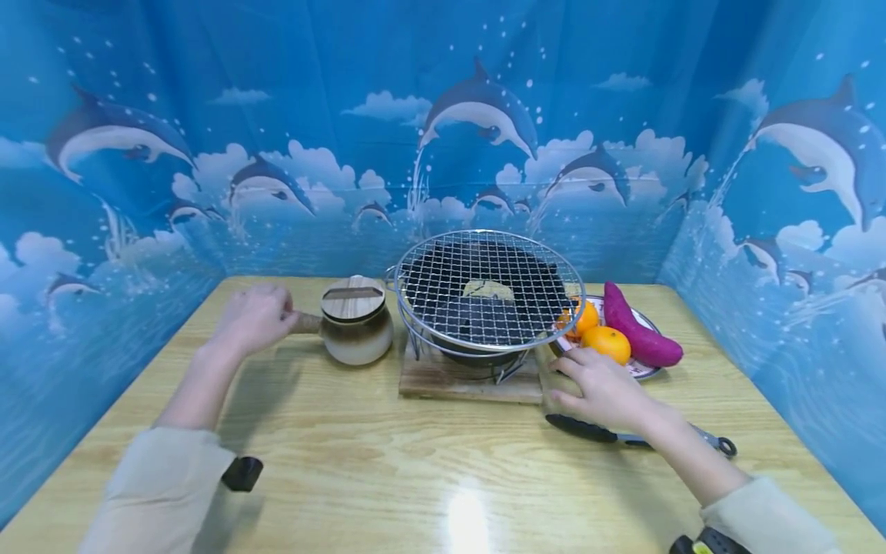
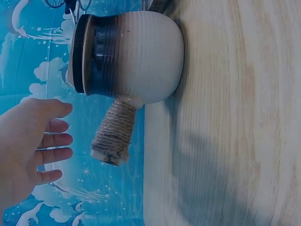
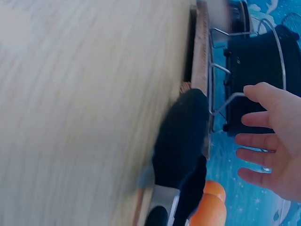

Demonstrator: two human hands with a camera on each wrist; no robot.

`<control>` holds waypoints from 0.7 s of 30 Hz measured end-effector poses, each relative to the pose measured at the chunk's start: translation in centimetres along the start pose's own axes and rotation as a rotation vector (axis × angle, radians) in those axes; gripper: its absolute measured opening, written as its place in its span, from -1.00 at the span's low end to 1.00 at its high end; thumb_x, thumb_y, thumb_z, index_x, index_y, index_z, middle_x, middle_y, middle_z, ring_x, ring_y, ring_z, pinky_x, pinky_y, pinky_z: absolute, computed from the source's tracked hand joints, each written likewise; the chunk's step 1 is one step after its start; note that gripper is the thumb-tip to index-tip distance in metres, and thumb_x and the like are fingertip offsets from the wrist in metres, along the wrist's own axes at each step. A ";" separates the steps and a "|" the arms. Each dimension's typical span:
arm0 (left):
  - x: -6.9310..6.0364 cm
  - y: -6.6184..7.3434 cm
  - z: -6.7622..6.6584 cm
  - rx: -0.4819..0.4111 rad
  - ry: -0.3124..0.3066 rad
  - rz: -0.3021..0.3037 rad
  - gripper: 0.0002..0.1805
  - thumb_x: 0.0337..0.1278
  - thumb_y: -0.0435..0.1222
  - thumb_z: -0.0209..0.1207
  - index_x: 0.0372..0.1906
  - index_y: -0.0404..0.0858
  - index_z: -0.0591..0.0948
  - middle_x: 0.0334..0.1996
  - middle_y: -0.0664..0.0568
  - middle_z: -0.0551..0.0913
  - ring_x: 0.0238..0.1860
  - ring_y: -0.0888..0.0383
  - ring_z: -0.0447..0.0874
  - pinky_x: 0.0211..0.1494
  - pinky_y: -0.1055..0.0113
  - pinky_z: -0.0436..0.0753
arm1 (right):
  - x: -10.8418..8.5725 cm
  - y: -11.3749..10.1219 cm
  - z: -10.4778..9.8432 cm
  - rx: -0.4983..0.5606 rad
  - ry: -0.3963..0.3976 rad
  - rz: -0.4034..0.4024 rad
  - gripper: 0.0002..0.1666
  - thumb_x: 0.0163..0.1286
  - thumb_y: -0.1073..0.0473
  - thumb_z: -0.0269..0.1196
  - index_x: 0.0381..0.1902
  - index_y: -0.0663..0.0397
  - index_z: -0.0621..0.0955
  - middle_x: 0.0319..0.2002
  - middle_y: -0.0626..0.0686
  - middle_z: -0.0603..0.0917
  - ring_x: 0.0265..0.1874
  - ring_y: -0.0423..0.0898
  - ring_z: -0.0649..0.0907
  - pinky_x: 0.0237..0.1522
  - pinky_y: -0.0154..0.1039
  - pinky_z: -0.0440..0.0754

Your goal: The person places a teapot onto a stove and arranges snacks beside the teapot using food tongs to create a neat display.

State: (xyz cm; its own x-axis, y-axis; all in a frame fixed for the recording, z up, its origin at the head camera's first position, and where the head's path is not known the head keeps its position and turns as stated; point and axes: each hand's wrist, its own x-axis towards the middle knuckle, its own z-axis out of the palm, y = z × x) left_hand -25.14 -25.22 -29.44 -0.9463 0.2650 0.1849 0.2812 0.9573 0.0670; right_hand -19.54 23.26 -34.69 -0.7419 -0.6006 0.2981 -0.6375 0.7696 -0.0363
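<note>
My left hand [image 1: 256, 319] hovers by the rope-wrapped side handle [image 2: 115, 132] of a small clay pot [image 2: 146, 56]. In the left wrist view a gap separates the loosely bent fingers from that handle. The brown-and-cream pot stands upright under a wooden lid [image 1: 353, 300]. Over a pair of black-tipped kitchen tongs [image 1: 584, 428] is my right hand [image 1: 602, 388], its fingers parted and holding nothing. The tongs [image 3: 178, 141] lie on the table, partly covered by that hand in the head view. A round wire grill [image 1: 487, 288] sits over a black stove [image 3: 258, 80] between the hands.
Under the stove is a wooden board [image 1: 471, 385]. Oranges [image 1: 606, 344] and a purple sweet potato [image 1: 637, 331] rest on a patterned plate [image 1: 647, 375] at the right. Dolphin-printed blue curtains [image 1: 311, 77] border the wooden table [image 1: 360, 477] at the back and sides.
</note>
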 end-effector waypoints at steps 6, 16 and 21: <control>0.0 0.1 0.7 0.016 -0.085 0.018 -0.63 0.18 -0.24 0.08 -0.04 -0.45 0.46 -0.12 -0.30 0.51 -0.07 -0.26 0.45 -0.01 -0.20 0.35 | 0.2 -0.7 1.1 -0.023 -0.008 -0.031 -0.55 0.12 -0.03 0.33 -0.13 0.15 0.60 -0.20 0.07 0.60 -0.25 0.01 0.58 -0.17 -0.05 0.55; 0.2 -0.8 2.2 0.070 -0.076 0.072 -0.42 0.02 -0.18 0.25 0.10 -0.44 0.43 0.00 -0.38 0.45 0.01 -0.33 0.39 0.08 -0.24 0.27 | 0.5 -1.2 2.2 -0.053 -0.035 -0.066 -0.61 0.15 -0.02 0.29 -0.15 0.13 0.62 -0.22 0.05 0.58 -0.22 -0.01 0.55 -0.14 -0.03 0.51; 0.3 -1.7 3.0 0.096 -0.039 0.105 -0.39 -0.05 -0.16 0.30 0.07 -0.45 0.45 -0.08 -0.34 0.48 -0.07 -0.28 0.44 0.03 -0.21 0.32 | 0.8 -1.4 2.3 -0.035 -0.067 -0.064 -0.59 0.17 -0.01 0.28 -0.11 0.14 0.62 -0.18 0.07 0.59 -0.17 0.02 0.55 -0.06 0.02 0.47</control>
State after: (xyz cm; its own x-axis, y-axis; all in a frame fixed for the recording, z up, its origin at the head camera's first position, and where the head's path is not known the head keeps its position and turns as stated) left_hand -26.33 -26.40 -32.39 -0.9187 0.3664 0.1473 0.3639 0.9304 -0.0446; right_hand -19.70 21.23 -36.60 -0.7130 -0.6610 0.2341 -0.6772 0.7356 0.0144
